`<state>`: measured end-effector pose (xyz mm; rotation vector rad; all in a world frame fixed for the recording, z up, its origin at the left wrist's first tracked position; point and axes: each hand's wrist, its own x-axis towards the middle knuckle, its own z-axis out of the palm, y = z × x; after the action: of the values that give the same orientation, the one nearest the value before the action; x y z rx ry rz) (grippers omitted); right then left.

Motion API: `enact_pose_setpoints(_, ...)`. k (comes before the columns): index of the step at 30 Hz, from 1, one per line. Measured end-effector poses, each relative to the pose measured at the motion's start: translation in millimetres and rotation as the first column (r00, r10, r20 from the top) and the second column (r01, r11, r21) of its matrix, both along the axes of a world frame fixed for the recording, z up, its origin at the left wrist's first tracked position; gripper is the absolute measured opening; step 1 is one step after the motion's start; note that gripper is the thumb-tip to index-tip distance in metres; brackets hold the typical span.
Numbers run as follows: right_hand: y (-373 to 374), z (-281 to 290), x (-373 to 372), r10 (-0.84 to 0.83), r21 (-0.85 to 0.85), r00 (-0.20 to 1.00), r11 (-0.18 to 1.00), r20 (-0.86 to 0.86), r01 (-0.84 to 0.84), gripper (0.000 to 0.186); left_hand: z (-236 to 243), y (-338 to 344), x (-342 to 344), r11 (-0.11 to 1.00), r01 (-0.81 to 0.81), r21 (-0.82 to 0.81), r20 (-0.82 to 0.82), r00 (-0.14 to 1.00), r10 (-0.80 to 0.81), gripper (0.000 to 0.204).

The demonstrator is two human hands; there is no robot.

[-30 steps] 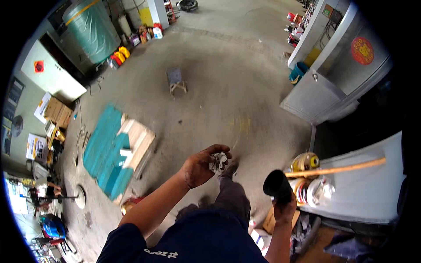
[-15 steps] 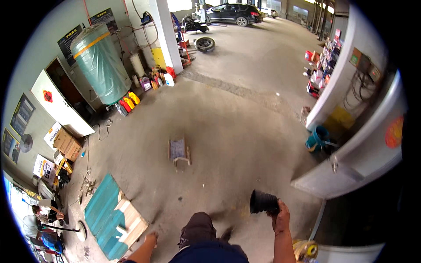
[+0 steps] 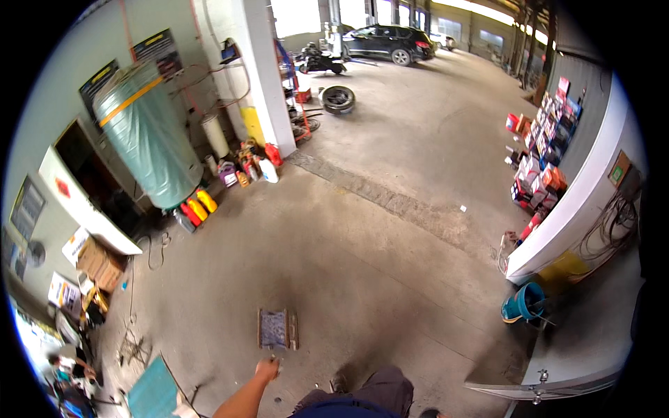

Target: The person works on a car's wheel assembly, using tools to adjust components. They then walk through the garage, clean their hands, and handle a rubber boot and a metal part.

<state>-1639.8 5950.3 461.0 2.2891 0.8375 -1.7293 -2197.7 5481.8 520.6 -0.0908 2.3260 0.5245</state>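
My left hand (image 3: 267, 368) reaches ahead of my legs over the concrete floor with its fingers curled in. I see nothing held in it. Just beyond its fingers, a small low wooden stool (image 3: 274, 329) with a grey-purple patterned seat stands on the floor. Whether the hand touches the stool I cannot tell; they look apart. My right hand is out of view. A small dark shape (image 3: 430, 414) at the bottom edge, right of my legs, is too cut off to name.
At the left are a teal board (image 3: 155, 391), cardboard boxes (image 3: 101, 263) and a wrapped green tank (image 3: 148, 136) with oil bottles (image 3: 197, 207) below it. To the right stand a teal bucket (image 3: 523, 304) and a white door (image 3: 582, 355). A loose wheel (image 3: 338, 99) and a black car (image 3: 387, 45) are farther off.
The view has moved forward, so the stool is now close to my legs. My left hand has swung ahead. My right hand, which held a black ribbed rubber cup-shaped piece, has left view.
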Motion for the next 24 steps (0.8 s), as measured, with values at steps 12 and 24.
enact_pose_setpoints(12,247.6,-61.8,-328.4,-0.076,-0.266,0.987,0.958,0.142,0.112,0.026,16.2,357.6,-426.3,0.988,-0.042,0.148,-0.09,0.994,0.056,0.024)
enact_pose_setpoints(24,726.7,99.8,-1045.5,0.574,0.599,0.74,0.745,-0.35,-0.294,0.046,-44.2,441.5,-619.0,0.99,-0.138,-0.012,0.231,0.963,0.137,0.022)
